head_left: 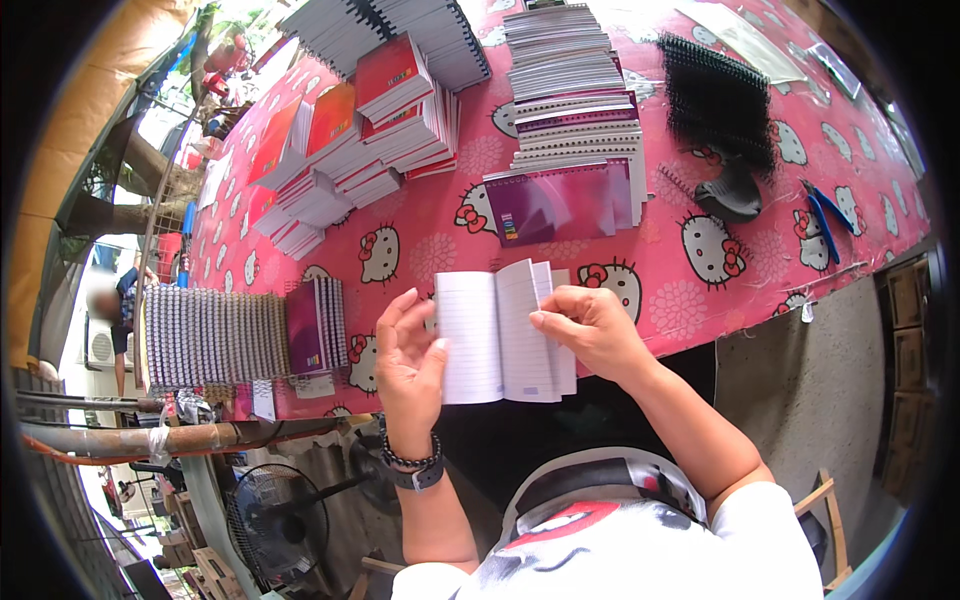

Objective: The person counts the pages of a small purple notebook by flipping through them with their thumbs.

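Observation:
An opened notebook with white lined pages lies in front of me near the table's edge. My right hand is closed in a pinch on its right-hand pages, which stand partly lifted and fanned. Beside the left page is my left hand, palm turned up, fingers apart and holding nothing. Its thumb is at the page's outer edge; whether it touches is hard to tell. A purple-covered notebook leads a row of upright punched notebooks just beyond.
Stacked red and orange notebooks stand far left. Bound notebooks line the near left. Black binding coils, a black curved object and blue-handled pliers lie right on the pink tablecloth. A fan stands below.

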`<state>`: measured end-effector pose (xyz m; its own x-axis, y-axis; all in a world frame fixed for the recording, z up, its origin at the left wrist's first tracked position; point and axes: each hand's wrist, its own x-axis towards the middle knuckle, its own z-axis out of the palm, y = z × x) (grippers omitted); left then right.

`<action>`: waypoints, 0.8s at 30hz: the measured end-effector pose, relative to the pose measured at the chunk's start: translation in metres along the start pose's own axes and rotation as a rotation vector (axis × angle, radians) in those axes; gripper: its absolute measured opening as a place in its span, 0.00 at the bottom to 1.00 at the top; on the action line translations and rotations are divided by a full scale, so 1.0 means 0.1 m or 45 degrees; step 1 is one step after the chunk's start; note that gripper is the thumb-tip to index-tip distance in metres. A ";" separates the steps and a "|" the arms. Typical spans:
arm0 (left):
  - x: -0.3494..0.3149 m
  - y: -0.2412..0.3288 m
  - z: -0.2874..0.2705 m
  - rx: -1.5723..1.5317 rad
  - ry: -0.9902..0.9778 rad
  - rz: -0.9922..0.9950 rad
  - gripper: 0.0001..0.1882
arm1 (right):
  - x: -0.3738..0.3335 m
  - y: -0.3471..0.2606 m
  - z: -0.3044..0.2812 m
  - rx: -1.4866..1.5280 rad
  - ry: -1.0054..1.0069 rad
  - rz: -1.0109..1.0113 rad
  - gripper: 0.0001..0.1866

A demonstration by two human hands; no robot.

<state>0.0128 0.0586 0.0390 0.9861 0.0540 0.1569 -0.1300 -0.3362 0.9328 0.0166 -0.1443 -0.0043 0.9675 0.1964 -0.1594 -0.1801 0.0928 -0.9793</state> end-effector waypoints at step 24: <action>-0.23 0.04 0.28 0.727 -0.069 0.317 0.12 | -0.10 -0.13 0.13 -0.090 0.086 -0.262 0.11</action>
<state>-0.0070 0.0292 0.0301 0.9392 -0.1333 0.3163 -0.2955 -0.7827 0.5477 0.0070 -0.1346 0.0112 0.9927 0.1141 0.0389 0.0328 0.0550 -0.9979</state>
